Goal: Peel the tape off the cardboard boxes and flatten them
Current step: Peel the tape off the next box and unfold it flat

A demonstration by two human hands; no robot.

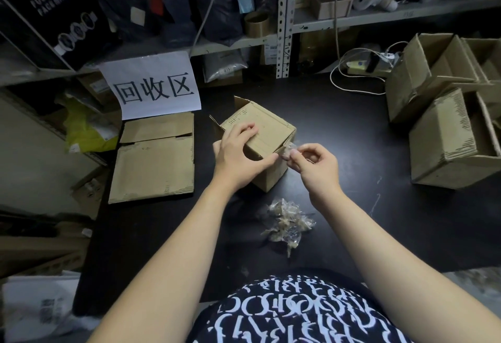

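Sign (154,85) reading 回收区, right hand (314,165) pinching tape (288,150)

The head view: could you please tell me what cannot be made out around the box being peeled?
- Small box, head view: the left hand covers its near top corner, so remaining tape cannot be judged.
- Tape pinched by the right hand: clear and crumpled; whether it is attached to the box is unclear.
- Open boxes, head view: cut off by the right edge.
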